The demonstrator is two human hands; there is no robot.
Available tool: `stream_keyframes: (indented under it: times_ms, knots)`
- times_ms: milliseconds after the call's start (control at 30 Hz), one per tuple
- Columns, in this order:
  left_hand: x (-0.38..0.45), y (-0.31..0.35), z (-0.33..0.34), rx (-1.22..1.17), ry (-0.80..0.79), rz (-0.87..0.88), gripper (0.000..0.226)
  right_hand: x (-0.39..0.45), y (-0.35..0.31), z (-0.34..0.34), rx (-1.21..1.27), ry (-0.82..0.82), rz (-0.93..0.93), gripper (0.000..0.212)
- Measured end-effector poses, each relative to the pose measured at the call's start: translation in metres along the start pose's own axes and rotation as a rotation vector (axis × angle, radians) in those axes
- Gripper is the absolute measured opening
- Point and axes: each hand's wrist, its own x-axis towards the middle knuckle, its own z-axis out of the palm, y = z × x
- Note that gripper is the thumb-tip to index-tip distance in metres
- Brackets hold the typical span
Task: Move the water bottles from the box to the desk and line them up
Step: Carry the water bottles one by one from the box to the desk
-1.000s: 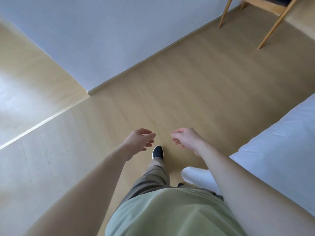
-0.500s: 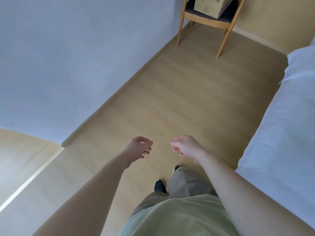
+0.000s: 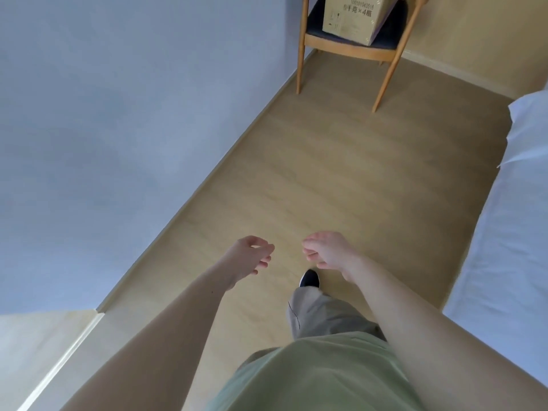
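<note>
Step in hand, as I judge it: walk up to the box [image 3: 354, 20] & get bottles out. Box = brown cardboard, sits on the dark seat of a wooden chair [image 3: 305, 51] at top centre of frame, well apart from both hands. Its top is cut off by the frame edge, so no bottles visible & can't tell if flaps are open. Desk not in view either.

Left hand [image 3: 247, 258] & right hand [image 3: 327, 250], lower centre, are held out in front w/ fingers loosely curled, nothing in either, a small gap between them. A dark shoe [image 3: 310, 279] is planted just below them on the tan floor [image 3: 341, 179]; bed w/ white sheet [image 3: 504, 232] fills the right edge, grey wall upper left.

To do it well: go straight up the floor strip between wall & bed, stop close to the chair front, check flaps first. Printing hints at heavy bottles, so prob. grip each round the body, lift upright w/out dragging the box off the seat.
</note>
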Motion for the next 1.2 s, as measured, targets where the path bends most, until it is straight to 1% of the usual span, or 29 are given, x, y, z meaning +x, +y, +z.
stream_keyframes:
  times_ms: [100, 133, 300, 400, 533, 633, 733, 867, 1033, 1200]
  knots:
    - [0.031, 0.048, -0.009, 0.031, 0.003, 0.028, 0.029, 0.036, -0.040, -0.024, -0.021, 0.001, -0.021, 0.020]
    - [0.040, 0.063, -0.012, 0.044, -0.001, 0.046, 0.030, 0.046, -0.053, -0.032, -0.016, 0.010, -0.026, 0.022]
    - [0.072, 0.120, -0.030, 0.065, -0.009, 0.104, 0.031, 0.080, -0.105, -0.059, 0.032, -0.001, -0.032, 0.019]
    - [0.094, 0.146, -0.044, 0.076, -0.005, 0.103, 0.031, 0.100, -0.129, -0.067, 0.107, -0.019, 0.002, 0.010]
    - [0.137, 0.183, -0.068, 0.115, -0.047, 0.088, 0.031, 0.135, -0.163, -0.077, 0.051, -0.016, 0.024, 0.022]
    - [0.176, 0.219, -0.086, 0.155, -0.097, 0.065, 0.032, 0.167, -0.194, -0.093, 0.061, 0.045, 0.040, 0.020]
    - [0.214, 0.262, -0.107, 0.180, -0.139, 0.082, 0.033, 0.198, -0.231, -0.111, 0.095, 0.099, 0.047, 0.016]
    - [0.254, 0.315, -0.137, 0.195, -0.177, 0.085, 0.031, 0.230, -0.277, -0.130, 0.158, 0.182, 0.059, 0.022]
    - [0.295, 0.374, -0.162, 0.249, -0.212, 0.103, 0.032, 0.261, -0.325, -0.146, 0.208, 0.229, 0.049, 0.020]
    - [0.332, 0.426, -0.169, 0.285, -0.245, 0.121, 0.034, 0.294, -0.359, -0.168, 0.222, 0.261, 0.047, 0.018]
